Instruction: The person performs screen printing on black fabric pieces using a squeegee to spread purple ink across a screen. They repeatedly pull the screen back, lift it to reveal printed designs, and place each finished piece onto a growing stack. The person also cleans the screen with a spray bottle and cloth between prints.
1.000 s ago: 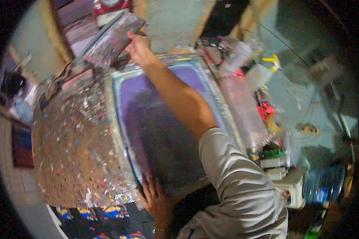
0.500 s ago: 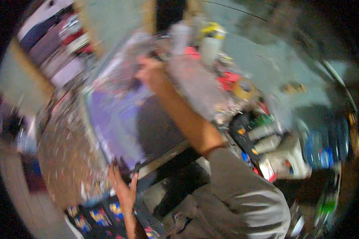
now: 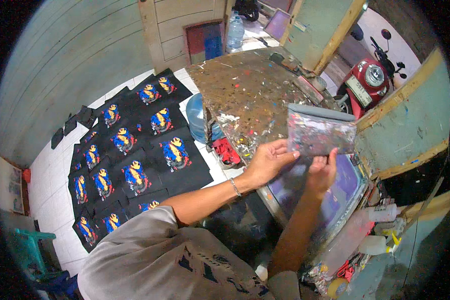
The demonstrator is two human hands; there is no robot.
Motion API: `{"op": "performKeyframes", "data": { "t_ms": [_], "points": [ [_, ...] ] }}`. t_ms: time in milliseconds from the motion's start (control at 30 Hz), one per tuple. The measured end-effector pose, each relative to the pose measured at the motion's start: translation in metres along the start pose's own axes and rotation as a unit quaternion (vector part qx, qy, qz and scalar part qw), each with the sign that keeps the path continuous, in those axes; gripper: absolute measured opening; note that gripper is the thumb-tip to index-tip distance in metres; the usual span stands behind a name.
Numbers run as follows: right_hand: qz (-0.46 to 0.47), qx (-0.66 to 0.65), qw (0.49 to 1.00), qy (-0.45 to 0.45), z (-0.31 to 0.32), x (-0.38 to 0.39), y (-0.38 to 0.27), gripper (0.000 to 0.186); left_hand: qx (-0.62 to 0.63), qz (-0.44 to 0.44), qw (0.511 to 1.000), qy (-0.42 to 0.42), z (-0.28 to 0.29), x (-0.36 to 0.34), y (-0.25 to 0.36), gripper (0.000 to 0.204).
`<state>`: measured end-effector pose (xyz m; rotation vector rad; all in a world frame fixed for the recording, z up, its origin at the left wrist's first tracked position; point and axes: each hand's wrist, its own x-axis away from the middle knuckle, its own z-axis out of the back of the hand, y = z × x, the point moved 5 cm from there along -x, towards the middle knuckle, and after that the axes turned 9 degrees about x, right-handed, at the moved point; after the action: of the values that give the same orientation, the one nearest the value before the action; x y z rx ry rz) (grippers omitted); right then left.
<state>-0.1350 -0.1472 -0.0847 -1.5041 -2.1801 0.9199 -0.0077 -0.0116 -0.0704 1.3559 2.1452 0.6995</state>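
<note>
Left, across the tiled floor [image 3: 57, 240]: black fabric pieces [image 3: 135, 177], overlapping in rows, most printed with a blue, yellow and red figure. Far centre to right: a brown bench [image 3: 250, 95], crusted with flecks of paint. Far right, beyond the bench: a red motorcycle [image 3: 367, 92]. Near centre: a grey shirt [image 3: 145, 255], with dark lettering-like print across the front, creased. Right of centre, near side of the bench: a printing screen [image 3: 347, 180] with purple mesh. In both hands, over the meeting of bench and screen: a paint-smeared board [image 3: 322, 134], grey strip along the far edge. Left hand [image 3: 271, 162]: grip clamped on the board's near left corner, thumb in front. Right hand [image 3: 321, 175]: grip clamped on the board's near edge. On the motorcycle's front: a white number plate [image 3: 358, 92], dark characters. Near right: a white bottle [image 3: 383, 213], small printed label. On the left wrist: a pale bracelet [image 3: 235, 187].
</note>
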Motion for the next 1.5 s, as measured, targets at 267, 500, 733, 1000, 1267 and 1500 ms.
{"op": "performKeyframes", "data": {
  "t_ms": [267,500,733,1000,1267,1500],
  "points": [
    [-0.016,0.108,0.994,-0.015,-0.051,-0.064,0.089,0.052,-0.028,-0.026,0.994,0.106,0.093,-0.058,0.059,0.027],
    [-0.015,0.34,0.94,0.007,0.028,-0.046,0.046,0.047,-0.115,-0.109,0.974,0.161,0.188,-0.189,0.125,0.017],
    [-0.014,0.464,0.873,0.152,0.108,0.053,-0.043,0.03,0.024,-0.112,0.953,0.279,0.25,-0.342,0.11,0.023],
    [-0.076,0.432,0.86,0.259,0.153,0.094,-0.078,0.021,-0.012,-0.125,0.948,0.291,0.331,-0.449,0.049,0.01],
    [-0.09,0.453,0.849,0.257,0.163,0.097,-0.088,0.026,0.095,-0.113,0.947,0.285,0.317,-0.499,-0.004,0.011],
    [-0.105,0.447,0.854,0.244,0.17,0.107,-0.084,0.025,0.105,-0.114,0.942,0.299,0.349,-0.499,0.009,0.015]
  ]
}}
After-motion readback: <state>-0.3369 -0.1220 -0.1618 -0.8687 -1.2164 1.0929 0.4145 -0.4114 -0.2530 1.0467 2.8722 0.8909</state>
